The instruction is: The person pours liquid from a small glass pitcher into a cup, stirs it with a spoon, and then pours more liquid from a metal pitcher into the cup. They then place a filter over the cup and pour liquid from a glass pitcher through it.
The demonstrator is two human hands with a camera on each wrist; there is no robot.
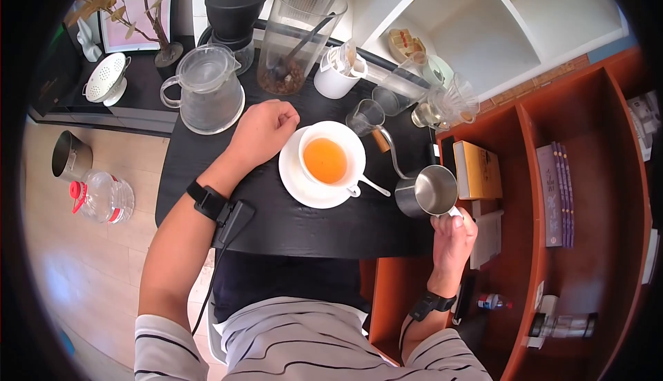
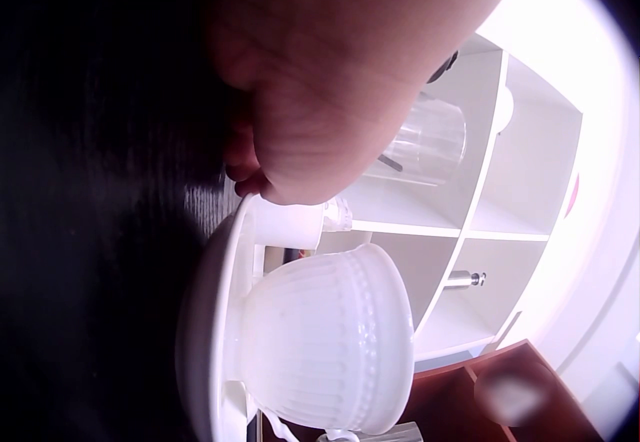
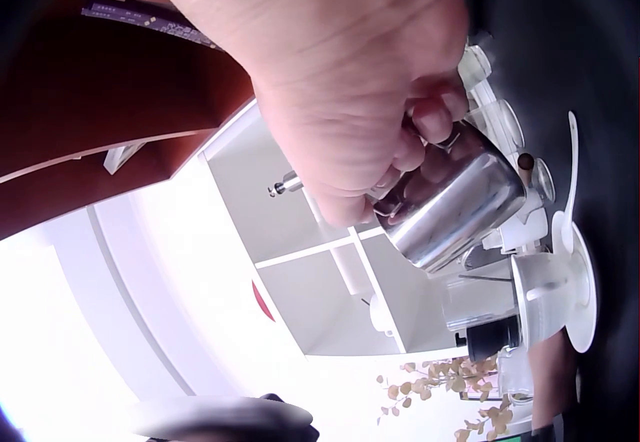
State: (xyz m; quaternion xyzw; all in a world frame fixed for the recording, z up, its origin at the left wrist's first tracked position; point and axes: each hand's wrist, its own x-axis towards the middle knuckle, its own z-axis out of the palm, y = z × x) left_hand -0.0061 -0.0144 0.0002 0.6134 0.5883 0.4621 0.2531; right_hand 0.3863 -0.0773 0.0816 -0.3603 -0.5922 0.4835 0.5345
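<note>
A white cup (image 1: 309,147) of amber liquid (image 1: 324,160) stands on a white saucer (image 1: 293,182), with a white spoon (image 1: 375,185) jutting out to the right. My left hand (image 1: 261,132) rests on the black table beside the saucer, fingers loosely curled and holding nothing. In the left wrist view its fingertips lie right at the saucer's rim. At the table's right edge my right hand (image 1: 456,239) grips the handle of a steel gooseneck kettle (image 1: 412,198). The kettle's thin spout (image 1: 395,156) points toward the back of the table; its open top shows the inside.
Behind stand a glass server (image 1: 210,91), a black grinder (image 1: 236,11), a tall clear container (image 1: 276,49), a white mug with a drip bag (image 1: 335,82), and a small glass pitcher (image 1: 364,117) with a wooden handle. A red-brown bookshelf (image 1: 528,132) borders the right side.
</note>
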